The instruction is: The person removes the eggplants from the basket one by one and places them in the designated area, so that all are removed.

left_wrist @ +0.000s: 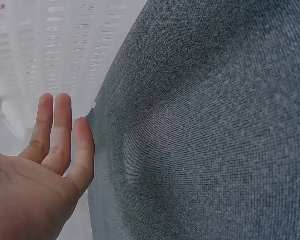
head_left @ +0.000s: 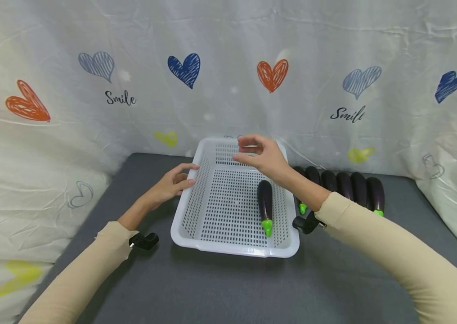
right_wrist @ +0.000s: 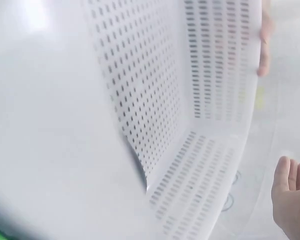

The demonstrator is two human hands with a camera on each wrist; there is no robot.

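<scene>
A white perforated plastic basket [head_left: 228, 202] stands on the dark table. One dark purple eggplant [head_left: 265, 202] with a bright green stem end lies along its right side. My left hand [head_left: 169, 184] is at the basket's left rim, fingertips touching it; in the left wrist view several loosely extended fingers [left_wrist: 62, 125] show beside the outer wall. Over the far right part of the basket hovers my right hand [head_left: 262, 155], fingers and thumb apart with nothing between them. The right wrist view shows that hand [right_wrist: 292, 200] beyond the rim, clear of the basket.
Several more eggplants [head_left: 343, 184] lie in a row on the table, right of the basket and partly behind my right forearm. A pale curtain [head_left: 228, 108] with printed hearts hangs behind the grey tabletop [head_left: 220, 288].
</scene>
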